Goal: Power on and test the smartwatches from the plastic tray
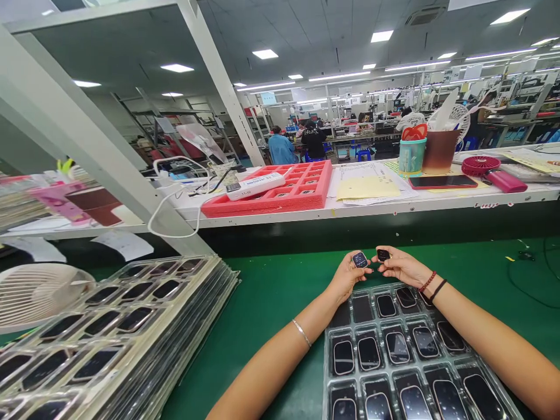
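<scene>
My left hand (345,276) grips a smartwatch (360,260) by its edges, its screen lit and facing me. Close beside it, my right hand (401,265) pinches a second small dark watch-like piece (383,255) between thumb and fingers. The two pieces are held apart, just beyond the far edge of a clear plastic tray (327,373). Rows of dark-screened watches, such as one watch (368,353), lie in its pockets. One far-left pocket (362,308) shows only a flat dark bottom. My right forearm covers part of the tray's right side.
A tall stack of clear trays (205,315) with watches stands at the left on the green mat (258,303), next to a white fan (39,294). The shelf above bears a red foam tray (266,204), a phone (443,182), cups and papers. A cable (525,294) lies far right.
</scene>
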Demonstrator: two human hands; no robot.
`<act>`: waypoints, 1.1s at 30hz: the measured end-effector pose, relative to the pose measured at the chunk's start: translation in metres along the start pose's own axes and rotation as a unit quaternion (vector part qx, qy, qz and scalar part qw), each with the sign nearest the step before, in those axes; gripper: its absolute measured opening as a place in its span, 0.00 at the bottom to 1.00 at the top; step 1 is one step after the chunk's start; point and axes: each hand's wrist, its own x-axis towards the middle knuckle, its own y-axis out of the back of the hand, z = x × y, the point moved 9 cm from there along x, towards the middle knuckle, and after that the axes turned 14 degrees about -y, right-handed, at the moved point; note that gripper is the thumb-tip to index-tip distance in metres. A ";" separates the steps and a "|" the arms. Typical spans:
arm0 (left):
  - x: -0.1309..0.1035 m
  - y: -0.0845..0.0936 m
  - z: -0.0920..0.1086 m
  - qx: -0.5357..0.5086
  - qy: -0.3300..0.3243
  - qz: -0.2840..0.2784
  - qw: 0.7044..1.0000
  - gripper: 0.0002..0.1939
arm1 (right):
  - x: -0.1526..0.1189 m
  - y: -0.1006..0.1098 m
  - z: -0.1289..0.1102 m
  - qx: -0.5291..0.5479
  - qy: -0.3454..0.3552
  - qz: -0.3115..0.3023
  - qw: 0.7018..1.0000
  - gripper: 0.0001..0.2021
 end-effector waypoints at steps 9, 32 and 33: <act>0.000 -0.005 0.002 0.096 -0.074 -0.048 0.991 0.25 | -0.004 -0.012 -0.010 -0.211 0.102 0.080 0.969 0.22; -0.002 -0.006 0.009 0.156 -0.092 -0.051 0.982 0.24 | -0.011 -0.023 -0.017 -0.295 0.151 0.096 0.939 0.16; -0.002 -0.006 0.009 0.156 -0.094 -0.051 0.982 0.24 | -0.011 -0.023 -0.017 -0.294 0.149 0.097 0.939 0.16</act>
